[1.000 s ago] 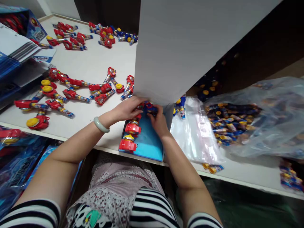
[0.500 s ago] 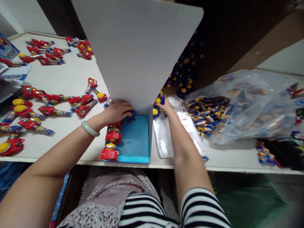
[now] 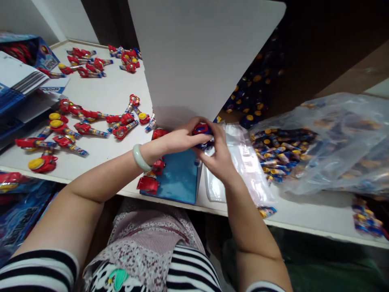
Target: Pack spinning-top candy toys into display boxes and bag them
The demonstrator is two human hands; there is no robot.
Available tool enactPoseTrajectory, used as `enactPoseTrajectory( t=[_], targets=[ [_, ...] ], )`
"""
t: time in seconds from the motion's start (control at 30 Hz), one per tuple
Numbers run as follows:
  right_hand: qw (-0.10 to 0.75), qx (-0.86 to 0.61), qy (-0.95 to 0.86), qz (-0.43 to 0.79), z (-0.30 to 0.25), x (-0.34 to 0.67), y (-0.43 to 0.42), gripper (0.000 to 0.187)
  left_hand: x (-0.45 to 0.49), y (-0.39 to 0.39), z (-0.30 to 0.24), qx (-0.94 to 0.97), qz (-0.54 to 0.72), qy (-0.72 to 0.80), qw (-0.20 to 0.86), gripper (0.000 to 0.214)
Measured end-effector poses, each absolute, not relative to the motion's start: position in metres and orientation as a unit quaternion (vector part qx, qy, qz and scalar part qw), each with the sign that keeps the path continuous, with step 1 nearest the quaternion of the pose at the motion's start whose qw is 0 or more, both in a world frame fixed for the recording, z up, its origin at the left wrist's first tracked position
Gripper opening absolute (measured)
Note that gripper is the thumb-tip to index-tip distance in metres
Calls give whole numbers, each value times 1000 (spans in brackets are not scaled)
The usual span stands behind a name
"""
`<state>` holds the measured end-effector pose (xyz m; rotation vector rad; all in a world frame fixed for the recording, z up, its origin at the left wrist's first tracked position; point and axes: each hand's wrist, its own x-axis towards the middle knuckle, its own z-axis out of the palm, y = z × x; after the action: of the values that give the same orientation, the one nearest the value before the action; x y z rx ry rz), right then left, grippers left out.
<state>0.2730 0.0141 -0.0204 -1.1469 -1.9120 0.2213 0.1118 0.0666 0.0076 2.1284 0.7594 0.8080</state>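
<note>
Above the blue box (image 3: pixel 179 180), my left hand (image 3: pixel 184 140) and my right hand (image 3: pixel 218 154) meet around a small dark blue and red toy (image 3: pixel 202 129). Fingers of both hands are closed on it and cover part of it. Down the left side of the box runs a row of red toy pieces (image 3: pixel 148 184), partly hidden by my left forearm. The box's tall white lid (image 3: pixel 197 56) stands upright behind my hands. Right of the box, flat clear plastic bags (image 3: pixel 240 162) lie beneath my right wrist.
Many red toys with candy-filled tubes (image 3: pixel 91 129) lie on the white table (image 3: pixel 100 91) at left. A clear bag (image 3: pixel 334 142) of small blue and yellow tubes (image 3: pixel 278 152) fills the right. Folded printed cartons (image 3: pixel 22 81) are stacked far left.
My right hand has come left from the blue and yellow pieces, and my left hand has moved right. They now hold one toy together. The view has shifted left.
</note>
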Motion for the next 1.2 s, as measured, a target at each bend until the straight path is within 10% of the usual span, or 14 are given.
enactPoseTrajectory(
  t=[0.2,0.57,1.2],
  targets=[
    [358,-413,-818,179,-17,291,27,63,84,86,-9,858,315,283,290,81],
    [291,-492,-819,51,-76,297,48,53,64,109,-48,952,77,292,53,27],
    [178,-528,-830,8,-84,280,47,53,62,115,-55,947,108,292,75,32]
  ],
)
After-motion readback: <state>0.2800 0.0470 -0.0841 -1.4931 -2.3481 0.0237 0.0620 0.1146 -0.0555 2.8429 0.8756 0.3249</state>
